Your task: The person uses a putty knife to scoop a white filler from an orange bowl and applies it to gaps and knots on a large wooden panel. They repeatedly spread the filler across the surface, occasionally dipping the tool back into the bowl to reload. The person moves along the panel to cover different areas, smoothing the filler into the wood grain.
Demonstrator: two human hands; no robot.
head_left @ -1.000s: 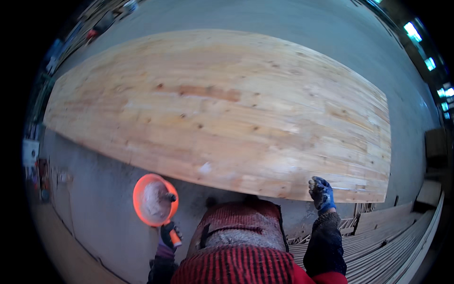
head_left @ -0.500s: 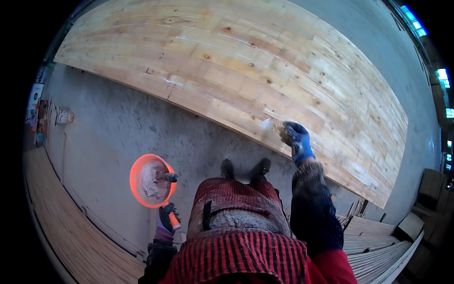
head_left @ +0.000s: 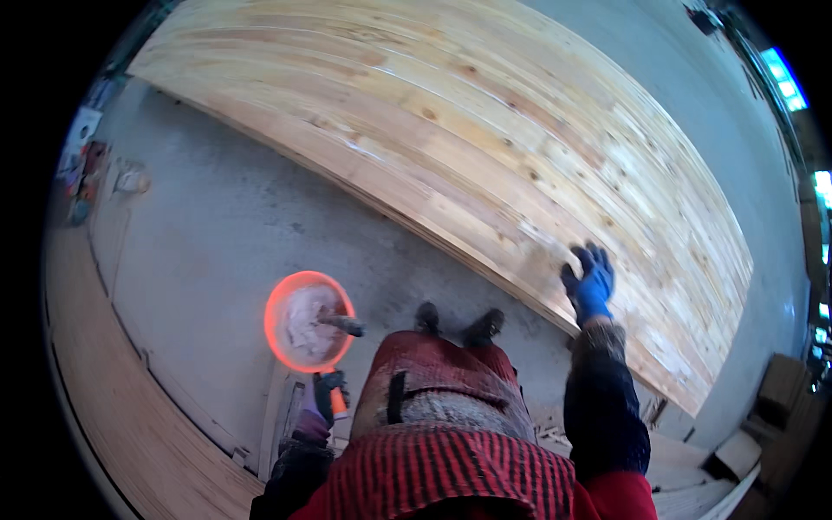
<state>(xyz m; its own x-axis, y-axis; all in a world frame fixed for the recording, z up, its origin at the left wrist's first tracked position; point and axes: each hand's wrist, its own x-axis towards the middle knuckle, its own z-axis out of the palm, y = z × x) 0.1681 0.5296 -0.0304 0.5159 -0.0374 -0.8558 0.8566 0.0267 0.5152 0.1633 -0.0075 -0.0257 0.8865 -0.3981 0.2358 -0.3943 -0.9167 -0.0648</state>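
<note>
Held out at my lower left is an orange plastic dipper (head_left: pixel 271 322) containing pinkish-white paste (head_left: pixel 308 325). A tool with a dark, caked handle (head_left: pixel 343 325) rests in the paste and sticks out over the rim. My left hand (head_left: pixel 326 394), in a dark glove, is closed round the dipper's handle. My right hand (head_left: pixel 593 282), in a blue glove with dark fingertips, is over the near part of a large wooden panel (head_left: pixel 407 165), its fingers spread. Whether the palm touches the wood is hidden. Beside the fingers a pale smear (head_left: pixel 539 232) shows on the panel.
The panel's near edge runs slantwise in front of my boots (head_left: pixel 482 327). Long boards (head_left: pixel 139 416) lie at the lower left. More timber (head_left: pixel 784 381) is stacked at the right. A small tub (head_left: pixel 133 180) stands on the concrete floor at the far left.
My right hand has gone from bunched fingers, with something tan at their tips, to spread fingers. In the picture it sits further right and slightly lower. The view has shifted; the dipper stays in my left hand.
</note>
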